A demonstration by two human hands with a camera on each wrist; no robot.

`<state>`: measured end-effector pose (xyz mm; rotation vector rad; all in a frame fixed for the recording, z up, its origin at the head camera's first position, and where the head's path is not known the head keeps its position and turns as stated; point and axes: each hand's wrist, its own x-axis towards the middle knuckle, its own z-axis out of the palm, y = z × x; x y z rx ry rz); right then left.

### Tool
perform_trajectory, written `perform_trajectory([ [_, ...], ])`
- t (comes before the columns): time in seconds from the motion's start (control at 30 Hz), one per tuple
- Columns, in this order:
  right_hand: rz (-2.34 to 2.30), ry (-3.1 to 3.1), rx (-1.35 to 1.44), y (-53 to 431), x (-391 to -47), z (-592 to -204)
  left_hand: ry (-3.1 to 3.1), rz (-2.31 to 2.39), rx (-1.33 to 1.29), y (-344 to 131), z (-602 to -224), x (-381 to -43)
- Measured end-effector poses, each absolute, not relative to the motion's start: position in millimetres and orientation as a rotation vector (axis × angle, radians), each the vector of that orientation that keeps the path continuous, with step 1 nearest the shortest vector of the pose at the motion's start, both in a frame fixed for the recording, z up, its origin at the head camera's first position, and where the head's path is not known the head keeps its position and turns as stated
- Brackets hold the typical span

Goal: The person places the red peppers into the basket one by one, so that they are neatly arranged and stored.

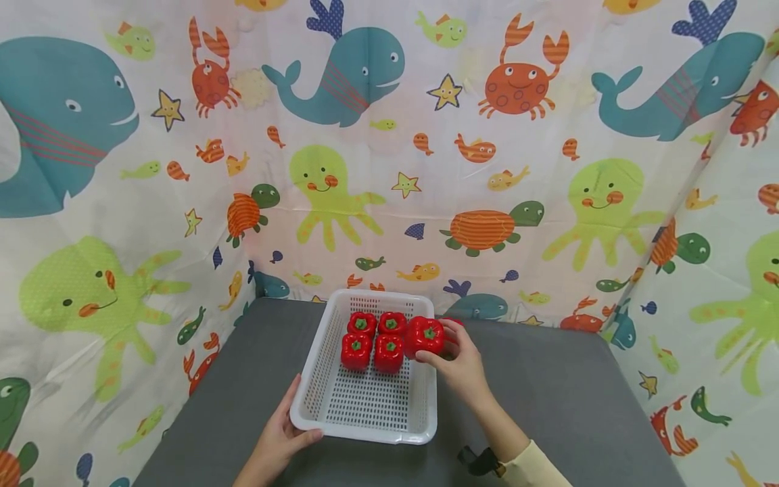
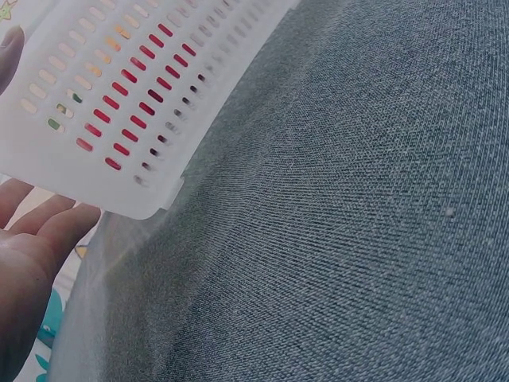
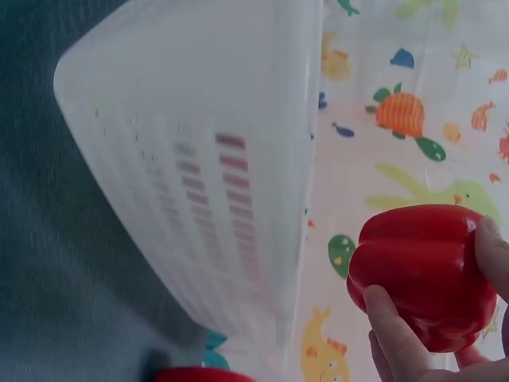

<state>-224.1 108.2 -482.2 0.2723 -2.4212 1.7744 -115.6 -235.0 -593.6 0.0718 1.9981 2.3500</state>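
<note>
A white perforated plastic basket [image 1: 365, 433] stands on the dark table. Several glossy red bell peppers [image 1: 356, 352] with green stems sit together in its back half. At the basket's front left corner, my left hand [image 1: 281, 436] grips the edge, thumb by the rim and fingers along the outer wall. My right hand [image 1: 459, 358] holds another red bell pepper [image 1: 424, 336] above the basket's right rim. In the right wrist view, fingers and thumb wrap that pepper [image 3: 421, 274], raised beside the basket wall [image 3: 199, 72].
Partly hidden behind the right hand, more red [image 1: 453, 322] shows beyond the basket's right side; a red object [image 3: 203, 374] also appears low in the right wrist view. A sea-animal printed curtain [image 1: 377, 203] surrounds the grey table [image 1: 548, 392] at the back and sides.
</note>
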Motion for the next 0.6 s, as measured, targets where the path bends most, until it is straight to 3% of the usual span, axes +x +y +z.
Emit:
perform_trajectory([
  [0.6, 1.813, -2.483, 0.297, 80.2, -202.9, -484.4, 1.989, 2.358, -0.010, -235.2, -592.8, -115.5],
])
